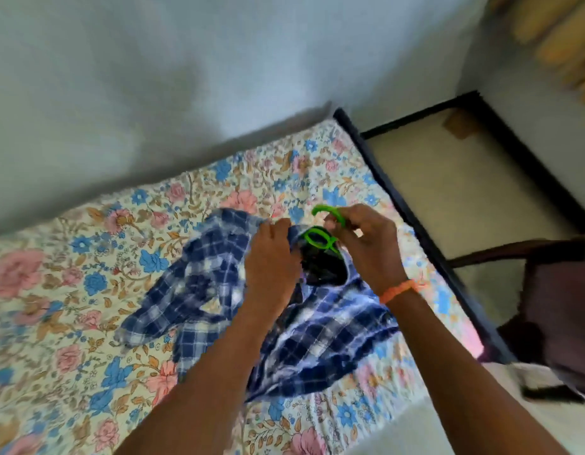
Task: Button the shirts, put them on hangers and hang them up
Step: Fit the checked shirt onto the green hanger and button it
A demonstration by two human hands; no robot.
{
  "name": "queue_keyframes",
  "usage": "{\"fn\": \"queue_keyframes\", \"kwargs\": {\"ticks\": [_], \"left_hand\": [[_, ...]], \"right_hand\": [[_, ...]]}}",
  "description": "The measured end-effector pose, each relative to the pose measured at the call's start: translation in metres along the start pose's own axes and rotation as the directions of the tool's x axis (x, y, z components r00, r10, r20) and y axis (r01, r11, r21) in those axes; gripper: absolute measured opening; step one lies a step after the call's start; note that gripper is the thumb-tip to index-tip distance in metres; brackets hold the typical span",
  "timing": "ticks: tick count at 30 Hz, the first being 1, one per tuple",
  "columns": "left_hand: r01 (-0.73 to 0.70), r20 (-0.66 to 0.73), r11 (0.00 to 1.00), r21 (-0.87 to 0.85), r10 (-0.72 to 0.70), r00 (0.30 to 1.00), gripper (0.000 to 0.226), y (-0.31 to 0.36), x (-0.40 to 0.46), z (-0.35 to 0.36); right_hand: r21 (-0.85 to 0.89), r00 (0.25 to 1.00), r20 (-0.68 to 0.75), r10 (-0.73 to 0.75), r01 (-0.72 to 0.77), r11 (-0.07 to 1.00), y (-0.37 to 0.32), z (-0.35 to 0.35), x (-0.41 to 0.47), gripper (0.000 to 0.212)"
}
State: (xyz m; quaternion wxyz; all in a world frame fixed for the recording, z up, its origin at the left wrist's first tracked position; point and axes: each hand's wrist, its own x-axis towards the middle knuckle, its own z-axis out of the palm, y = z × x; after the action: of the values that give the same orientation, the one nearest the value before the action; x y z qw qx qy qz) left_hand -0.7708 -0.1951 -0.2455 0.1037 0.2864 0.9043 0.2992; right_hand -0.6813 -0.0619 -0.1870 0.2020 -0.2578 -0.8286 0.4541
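Hanger-fitting step: the right hand [360, 238] grips the green hanger [320, 239] at the blue checked shirt [199, 284] collar, which the left hand [271, 254] pinches; next, seat both shoulders.

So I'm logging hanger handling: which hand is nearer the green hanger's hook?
Right. The right hand pinches the hanger just below its hook; the left hand holds the shirt collar beside it, left of the hook.
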Motion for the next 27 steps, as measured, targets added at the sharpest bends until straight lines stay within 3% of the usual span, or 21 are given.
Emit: {"fn": "queue_keyframes", "kwargs": {"ticks": [5,8,10,14,18,21,27], "left_hand": [[-0.187,0.019,0.968,0.168,0.187,0.982,0.026,0.093,-0.011,-0.120],[-0.369,0.079,0.832,0.414,0.371,0.925,0.025,0.156,-0.019,-0.180],[-0.524,0.131,0.730,0.438,0.526,0.841,0.027,0.200,-0.028,-0.214],[-0.743,0.251,0.639,0.199,0.700,0.669,0.027,0.282,-0.044,-0.259],[-0.882,0.152,0.471,0.015,0.871,0.468,0.036,0.360,-0.086,-0.276],[-0.917,0.096,0.397,-0.041,0.915,0.392,0.036,0.420,-0.119,-0.263],[-0.941,0.216,0.227,-0.251,0.961,0.174,0.027,0.544,-0.192,-0.213]], "right_hand": [[-0.020,0.986,-0.161,0.031,-0.035,0.999,-0.108,-0.100,-0.038,0.026],[-0.040,0.968,-0.251,-0.024,0.014,0.999,-0.164,-0.154,-0.064,0.014],[-0.013,0.943,-0.327,-0.055,0.054,0.998,-0.202,-0.191,-0.083,0.006],[0.030,0.890,-0.450,-0.066,0.089,0.996,-0.264,-0.268,-0.119,0.011],[0.007,0.838,-0.534,-0.110,0.135,0.991,-0.300,-0.339,-0.155,0.006],[-0.072,0.791,-0.587,-0.174,0.164,0.984,-0.315,-0.395,-0.194,0.009],[-0.146,0.678,-0.707,-0.200,0.137,0.980,-0.298,-0.506,-0.291,0.011]]}}
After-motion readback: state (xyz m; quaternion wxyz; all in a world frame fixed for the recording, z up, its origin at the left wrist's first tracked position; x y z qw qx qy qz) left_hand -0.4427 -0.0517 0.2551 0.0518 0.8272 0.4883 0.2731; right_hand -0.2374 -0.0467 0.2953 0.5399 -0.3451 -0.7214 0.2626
